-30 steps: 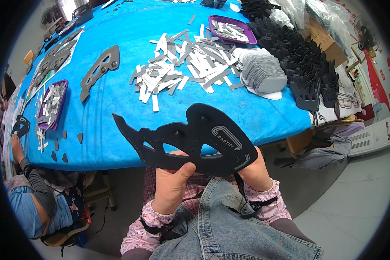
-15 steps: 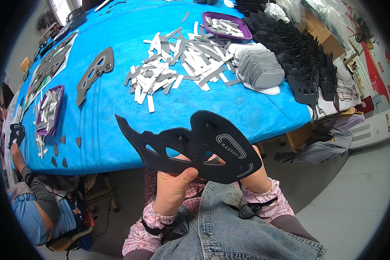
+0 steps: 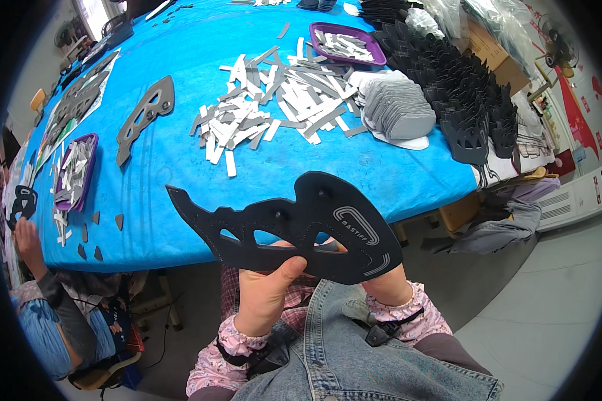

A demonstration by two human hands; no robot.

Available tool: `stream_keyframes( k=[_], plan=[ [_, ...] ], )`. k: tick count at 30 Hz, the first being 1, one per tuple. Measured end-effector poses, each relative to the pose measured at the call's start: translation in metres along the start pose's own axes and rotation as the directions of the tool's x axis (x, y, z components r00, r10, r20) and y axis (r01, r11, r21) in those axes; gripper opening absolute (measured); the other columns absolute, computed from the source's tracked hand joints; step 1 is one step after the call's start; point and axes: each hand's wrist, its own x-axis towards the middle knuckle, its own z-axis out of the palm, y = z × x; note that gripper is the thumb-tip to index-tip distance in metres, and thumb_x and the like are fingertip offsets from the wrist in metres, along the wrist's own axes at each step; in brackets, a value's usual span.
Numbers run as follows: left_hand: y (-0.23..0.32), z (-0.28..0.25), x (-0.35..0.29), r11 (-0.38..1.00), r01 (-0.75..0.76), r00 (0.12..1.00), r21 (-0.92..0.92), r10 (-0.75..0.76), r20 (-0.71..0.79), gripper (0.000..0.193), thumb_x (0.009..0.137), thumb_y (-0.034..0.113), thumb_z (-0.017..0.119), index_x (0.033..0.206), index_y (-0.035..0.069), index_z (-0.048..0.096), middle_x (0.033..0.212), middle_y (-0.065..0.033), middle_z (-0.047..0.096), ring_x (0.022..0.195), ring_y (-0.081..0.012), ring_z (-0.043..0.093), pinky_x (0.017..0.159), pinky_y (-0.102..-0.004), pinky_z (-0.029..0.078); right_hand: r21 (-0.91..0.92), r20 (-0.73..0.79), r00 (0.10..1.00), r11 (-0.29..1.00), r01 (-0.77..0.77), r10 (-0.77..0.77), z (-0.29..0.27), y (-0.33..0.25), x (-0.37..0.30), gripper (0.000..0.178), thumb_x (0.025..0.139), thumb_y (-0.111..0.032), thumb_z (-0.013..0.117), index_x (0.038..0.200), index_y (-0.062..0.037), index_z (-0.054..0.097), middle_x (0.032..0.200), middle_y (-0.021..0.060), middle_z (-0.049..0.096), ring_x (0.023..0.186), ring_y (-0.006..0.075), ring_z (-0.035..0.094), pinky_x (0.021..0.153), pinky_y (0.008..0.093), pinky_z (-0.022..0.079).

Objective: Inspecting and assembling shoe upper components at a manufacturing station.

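A black shaped panel (image 3: 308,257) with triangular cut-outs, a pale printed mark and a long pointed tail is held up before me, over the table's front edge. My left hand (image 3: 264,297) grips its lower edge, thumb on the front face and fingers behind. My right hand (image 3: 389,287) is at the back of the panel's wide right end. Its fingers are mostly hidden by the panel. Through the cut-outs show bits of fingers and a grey edge that I cannot make out.
On the blue-covered table (image 3: 180,220) lie a heap of grey and white strips (image 3: 247,110), purple trays (image 3: 381,59), a stack of grey rounded pieces (image 3: 401,110) and black panels (image 3: 471,144). A grey panel (image 3: 144,117) lies left. Another person's hand (image 3: 28,240) works at far left.
The panel has shifted slightly left, its tail tip most. My right fingers, which showed past its right edge, are now behind it. The other person's hand and black piece have moved.
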Motion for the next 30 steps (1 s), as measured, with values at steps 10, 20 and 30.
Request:
stream_keyframes(
  k=[10,20,30],
  plan=[
    [0.001,-0.001,0.001,0.999,0.042,0.999,0.015,-0.041,-0.029,0.020,0.082,0.004,0.061,0.100,-0.002,0.055,0.096,-0.0128,0.063,0.087,-0.0173,0.060,0.077,-0.0306,0.049,0.014,0.114,0.993,1.000,0.018,-0.019,0.002,-0.004,0.004,0.038,0.081,-0.007,0.060,0.116,0.0045,0.051,0.104,0.0117,0.061,0.094,0.0142,0.057,0.081,0.0260,0.045],
    [0.000,-0.003,0.000,1.000,0.017,0.997,0.008,-0.016,-0.079,0.022,0.081,0.003,0.062,0.101,-0.001,0.053,0.096,-0.0121,0.062,0.087,-0.0165,0.060,0.079,-0.0293,0.048,-0.166,0.144,0.988,0.983,0.075,-0.051,0.002,-0.009,0.006,0.041,0.078,-0.002,0.062,0.117,0.0050,0.050,0.102,0.0109,0.061,0.092,0.0136,0.058,0.081,0.0261,0.046],
    [0.003,0.001,-0.001,0.999,-0.019,0.987,0.043,0.026,-0.159,0.023,0.079,0.001,0.064,0.100,-0.002,0.056,0.093,-0.0098,0.062,0.084,-0.0139,0.060,0.074,-0.0260,0.050,-0.185,0.097,0.995,0.982,0.046,-0.028,0.000,-0.009,0.003,0.031,0.078,0.000,0.061,0.108,0.0039,0.055,0.096,0.0085,0.063,0.086,0.0114,0.058,0.076,0.0245,0.047]
  ],
)
